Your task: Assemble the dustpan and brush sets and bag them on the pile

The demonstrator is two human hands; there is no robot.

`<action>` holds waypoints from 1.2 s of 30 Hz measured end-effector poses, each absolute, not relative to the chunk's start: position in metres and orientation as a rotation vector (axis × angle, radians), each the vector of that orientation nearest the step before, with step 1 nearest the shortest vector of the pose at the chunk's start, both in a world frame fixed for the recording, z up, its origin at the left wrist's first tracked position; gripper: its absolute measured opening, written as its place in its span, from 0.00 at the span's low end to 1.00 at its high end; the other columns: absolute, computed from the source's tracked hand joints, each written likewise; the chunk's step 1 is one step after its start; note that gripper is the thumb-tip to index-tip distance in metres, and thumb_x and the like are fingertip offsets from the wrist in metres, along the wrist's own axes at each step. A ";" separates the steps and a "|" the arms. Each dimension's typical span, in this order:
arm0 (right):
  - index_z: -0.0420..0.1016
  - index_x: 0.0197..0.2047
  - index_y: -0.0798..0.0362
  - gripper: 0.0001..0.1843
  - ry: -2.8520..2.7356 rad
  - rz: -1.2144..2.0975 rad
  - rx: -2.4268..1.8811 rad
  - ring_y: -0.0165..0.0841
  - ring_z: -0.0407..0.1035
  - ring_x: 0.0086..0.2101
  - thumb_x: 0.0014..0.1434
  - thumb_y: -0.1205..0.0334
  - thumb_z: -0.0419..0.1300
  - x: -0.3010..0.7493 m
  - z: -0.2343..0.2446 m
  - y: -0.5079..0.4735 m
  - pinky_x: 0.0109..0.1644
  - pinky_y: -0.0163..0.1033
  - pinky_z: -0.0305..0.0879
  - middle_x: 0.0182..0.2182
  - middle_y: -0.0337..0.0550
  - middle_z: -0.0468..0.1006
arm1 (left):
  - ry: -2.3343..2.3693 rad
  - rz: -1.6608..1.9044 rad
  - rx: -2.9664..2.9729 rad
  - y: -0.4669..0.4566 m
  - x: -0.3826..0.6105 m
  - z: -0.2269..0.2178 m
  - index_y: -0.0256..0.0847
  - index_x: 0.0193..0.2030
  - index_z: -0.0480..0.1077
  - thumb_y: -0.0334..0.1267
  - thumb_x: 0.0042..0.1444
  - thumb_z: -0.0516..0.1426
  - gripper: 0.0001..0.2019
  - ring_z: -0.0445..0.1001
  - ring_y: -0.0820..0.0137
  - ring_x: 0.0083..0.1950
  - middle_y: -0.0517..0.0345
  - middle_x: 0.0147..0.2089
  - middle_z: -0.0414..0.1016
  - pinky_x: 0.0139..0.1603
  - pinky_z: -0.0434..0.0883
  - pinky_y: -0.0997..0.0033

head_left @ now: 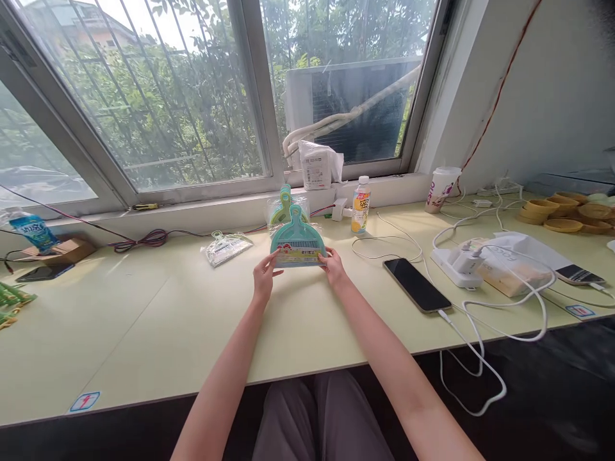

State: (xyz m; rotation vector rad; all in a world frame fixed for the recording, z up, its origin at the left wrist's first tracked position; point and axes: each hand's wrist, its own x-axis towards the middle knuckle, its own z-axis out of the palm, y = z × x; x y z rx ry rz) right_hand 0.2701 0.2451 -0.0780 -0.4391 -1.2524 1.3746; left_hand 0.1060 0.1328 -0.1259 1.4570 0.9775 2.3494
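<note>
Head view: left hand [264, 276] pinches the left side of a teal dustpan [296, 235] low down, thumb toward the wearer, other fingers partly hidden; right hand [334, 266] grips the opposite side the same way. Both are closed to about the pan's edge thickness. Dustpan stands near upright between them, handle up, printed label [298, 253] facing the wearer; can't tell if its bottom edge touches the table.

Handling, my judgement: light, stiff thin plastic, not very fragile, probably a bit slick if it's film-wrapped. Side edges give a good square two-hand hold; the handle loop would do for one hand. Squeezing hard could flex the pan or crease the label.

Just behind it: green dustpans [285, 207] in clear film, by the sill. Left of that, a clear-wrapped packet [227, 247] lies flat. Right, an orange-labelled bottle [360, 208] stands upright.

Surface: pale yellow-green table [307, 326], flat, looks smooth. Right side is cluttered: black phone [417, 285] on a cable, white power strip [455, 267], loose white leads over the front edge. Paper cup [441, 190] near the wall.

Room: daylight through a metal-framed window [192, 96], trees and an air-conditioner unit [358, 112] outside.
</note>
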 end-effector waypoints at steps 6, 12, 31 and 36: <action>0.66 0.40 0.51 0.20 -1.388 1.289 -0.411 0.31 0.71 0.36 0.42 0.66 0.64 0.269 -0.080 0.243 0.40 0.37 0.65 0.37 0.39 0.76 | 1.128 2.456 1.355 0.139 0.098 -0.132 0.51 0.71 0.38 0.40 0.54 0.56 0.42 0.75 0.69 0.42 0.54 0.47 0.73 0.37 0.76 0.68; 0.66 0.38 0.53 0.16 -1.533 1.043 -0.368 0.33 0.69 0.40 0.43 0.66 0.60 0.267 -0.080 0.252 0.45 0.40 0.64 0.37 0.42 0.75 | 1.542 2.245 1.406 0.146 0.084 -0.136 0.38 0.51 0.72 0.44 0.53 0.57 0.21 0.75 0.65 0.39 0.52 0.41 0.77 0.40 0.72 0.68; 0.64 0.42 0.51 0.12 -1.747 -0.015 -0.747 0.34 0.67 0.37 0.54 0.72 0.54 0.230 -0.063 0.290 0.35 0.35 0.57 0.36 0.44 0.73 | 2.469 1.853 1.521 0.185 0.045 -0.101 0.45 0.45 0.74 0.48 0.59 0.51 0.15 0.70 0.65 0.41 0.55 0.37 0.74 0.32 0.59 0.71; 0.65 0.43 0.50 0.12 -1.725 0.001 -0.736 0.34 0.68 0.38 0.54 0.71 0.54 0.208 -0.047 0.313 0.36 0.36 0.57 0.37 0.42 0.74 | 2.370 1.994 1.467 0.219 0.024 -0.091 0.43 0.51 0.71 0.49 0.58 0.51 0.20 0.71 0.62 0.44 0.54 0.39 0.75 0.36 0.61 0.69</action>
